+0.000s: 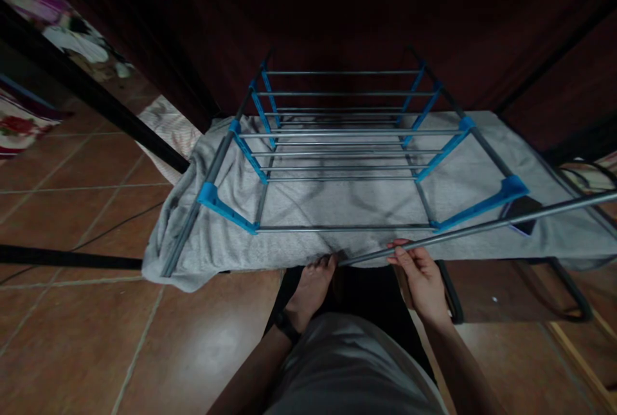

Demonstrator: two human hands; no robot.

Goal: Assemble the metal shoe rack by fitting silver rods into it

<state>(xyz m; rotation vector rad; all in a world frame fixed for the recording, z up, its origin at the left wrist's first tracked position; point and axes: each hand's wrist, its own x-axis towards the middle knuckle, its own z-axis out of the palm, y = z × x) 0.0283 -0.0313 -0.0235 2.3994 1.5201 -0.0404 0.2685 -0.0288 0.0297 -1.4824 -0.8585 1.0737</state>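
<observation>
A long grey metal tube (pixel 463 230) slants up to the right in front of me, running out of view at the right edge. The thumb and fingers of my right hand (pixel 421 280) pinch it near its lower part. My left hand (pixel 313 286), with a dark band on its wrist, is closed at the tube's left end; its fingertips are partly hidden. Just beyond the tube, a rack frame (pixel 344 229) of grey rods and blue plastic joints (pixel 475 206) lies on a grey cloth (pixel 337 203). Its near side has blue arms on both sides.
A dark phone (pixel 523 214) lies on the cloth at the right, beneath the tube. A black-framed brown chair part (pixel 511 290) stands below it. Dark posts (pixel 96 74) rise at the left over the tiled floor (pixel 96 222). A dark red panel (pixel 337 10) stands behind.
</observation>
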